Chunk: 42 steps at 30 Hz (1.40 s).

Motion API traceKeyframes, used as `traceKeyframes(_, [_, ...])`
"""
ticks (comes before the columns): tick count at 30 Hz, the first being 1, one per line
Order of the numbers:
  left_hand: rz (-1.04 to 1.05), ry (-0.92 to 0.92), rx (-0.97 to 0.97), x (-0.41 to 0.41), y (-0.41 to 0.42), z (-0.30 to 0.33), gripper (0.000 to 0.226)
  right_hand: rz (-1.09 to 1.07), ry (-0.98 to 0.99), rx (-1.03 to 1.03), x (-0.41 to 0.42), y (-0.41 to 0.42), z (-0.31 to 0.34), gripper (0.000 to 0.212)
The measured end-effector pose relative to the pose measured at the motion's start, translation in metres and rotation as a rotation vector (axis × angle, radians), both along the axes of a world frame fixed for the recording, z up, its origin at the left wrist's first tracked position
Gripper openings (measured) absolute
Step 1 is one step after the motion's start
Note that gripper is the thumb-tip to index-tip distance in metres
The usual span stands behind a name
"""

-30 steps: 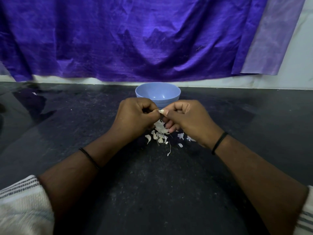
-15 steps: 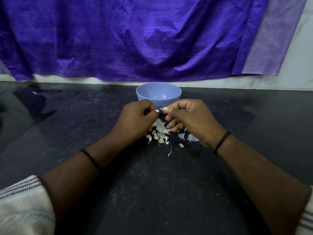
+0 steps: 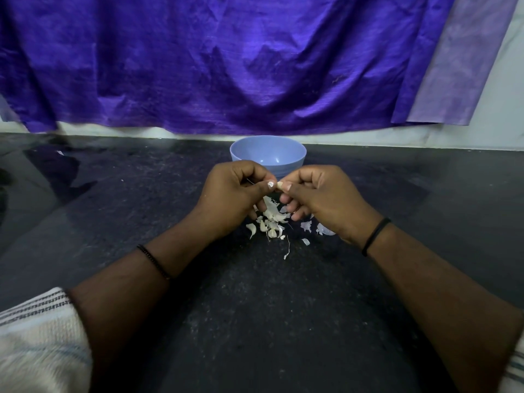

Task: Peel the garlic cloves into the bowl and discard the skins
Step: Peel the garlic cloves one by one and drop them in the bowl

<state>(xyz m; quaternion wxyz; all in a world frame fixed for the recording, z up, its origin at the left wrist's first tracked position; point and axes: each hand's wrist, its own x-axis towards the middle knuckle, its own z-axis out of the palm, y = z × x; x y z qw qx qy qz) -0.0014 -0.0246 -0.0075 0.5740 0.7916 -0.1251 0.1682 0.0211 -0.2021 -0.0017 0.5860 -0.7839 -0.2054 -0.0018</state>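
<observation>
A small garlic clove (image 3: 279, 186) shows between my two thumbs, just in front of the blue bowl (image 3: 295, 163). My left hand (image 3: 231, 197) and my right hand (image 3: 326, 198) both pinch the clove, fingers curled, thumb tips almost meeting. Most of the clove is hidden by the fingers. Under the hands lies a heap of white garlic skins (image 3: 272, 221) on the black counter. The part of the bowl's inside that I can see holds nothing.
The black counter (image 3: 255, 321) stretches wide on both sides. A purple cloth (image 3: 226, 66) hangs on the wall right behind the bowl. More skin flakes (image 3: 306, 226) lie under my right wrist, and a thin strip (image 3: 287, 251) lies nearer to me.
My hands parted slightly half a second ago and have come back together on the clove. The heap of skins and the bowl have not moved.
</observation>
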Motion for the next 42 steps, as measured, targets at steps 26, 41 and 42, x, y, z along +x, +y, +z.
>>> traceKeyframes(26, [0.118,-0.083,0.183,0.0004,0.0012,0.0016,0.012,0.135,-0.018,0.014,-0.0001,-0.0017,0.0025,0.017])
traceKeyframes(41, [0.014,-0.113,-0.005,-0.0052,-0.0042,-0.0002,0.003,0.086,0.079,0.142,-0.0015,-0.0025,0.0044,0.012])
traceKeyframes(42, [0.023,-0.118,-0.002,-0.0051,-0.0039,0.0002,0.003,0.087,0.084,0.142,-0.0015,-0.0028,0.0043,0.012])
